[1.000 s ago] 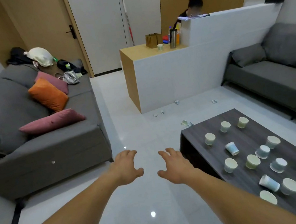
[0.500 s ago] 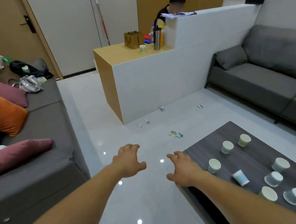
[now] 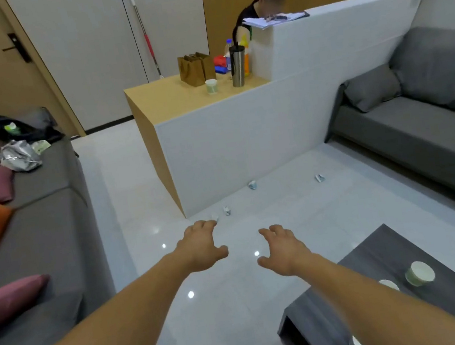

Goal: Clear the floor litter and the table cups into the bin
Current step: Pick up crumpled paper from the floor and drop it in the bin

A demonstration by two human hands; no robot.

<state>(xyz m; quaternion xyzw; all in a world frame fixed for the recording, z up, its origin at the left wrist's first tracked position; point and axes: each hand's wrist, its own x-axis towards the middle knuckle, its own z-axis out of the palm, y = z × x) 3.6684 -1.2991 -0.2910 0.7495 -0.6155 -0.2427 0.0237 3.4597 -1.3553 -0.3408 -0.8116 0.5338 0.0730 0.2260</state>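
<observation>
Head view, looking down across a glossy pale floor [image 3: 343,208]. Both bare arms out ahead, palms down. Left hand [image 3: 202,247] spread, fingers loosely bent, holding nothing, fingertips close to a crumpled scrap [image 3: 214,216]. Right hand [image 3: 283,249] likewise spread and empty, near the far corner of a dark coffee table [image 3: 380,255]. More crumpled litter [image 3: 252,185] strewn on the tiles along the foot of a white counter [image 3: 231,148]. Pale paper cups [image 3: 419,273] upright on the table at lower right; one more cup [image 3: 211,86] on the countertop beside a brown paper bag [image 3: 195,69].
</observation>
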